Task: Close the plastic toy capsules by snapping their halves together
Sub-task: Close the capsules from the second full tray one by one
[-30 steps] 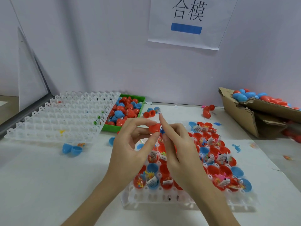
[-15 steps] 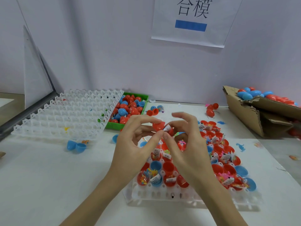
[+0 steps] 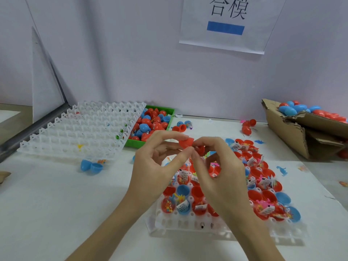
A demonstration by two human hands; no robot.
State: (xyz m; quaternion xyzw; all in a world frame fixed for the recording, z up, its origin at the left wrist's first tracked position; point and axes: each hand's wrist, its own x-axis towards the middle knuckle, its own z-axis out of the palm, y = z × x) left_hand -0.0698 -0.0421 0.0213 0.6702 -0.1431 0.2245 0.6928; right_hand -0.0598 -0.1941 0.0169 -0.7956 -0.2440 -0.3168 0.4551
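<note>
- We see two bare hands raised together above a white table (image 3: 56, 204), just over a tray of capsules.
- Our left hand (image 3: 154, 166) pinches a red plastic capsule half (image 3: 185, 142) between thumb and forefinger, its other fingers curled loosely.
- Our right hand (image 3: 216, 172) pinches a second red capsule half (image 3: 200, 149) with thumb and forefinger; the two halves touch at the fingertips, and we cannot tell whether they are snapped together.
- Beneath the hands, a white plastic grid tray (image 3: 188, 223) holds open red and blue capsule halves in its cells, many filled with small colourful toys and folded paper slips.
- To the left lies a second white grid tray (image 3: 75, 132), tilted, its cells nearly all bare.
- Behind it, a green plastic bin (image 3: 165, 111) is heaped with red and blue capsule pieces.
- At the far right, a torn brown cardboard box (image 3: 286, 132) holds closed red and blue capsules.
- An open blue capsule (image 3: 91, 166) lies loose on the table near the tilted tray.
- A white paper sign with a blue bar (image 3: 226, 27) hangs on the wall.
</note>
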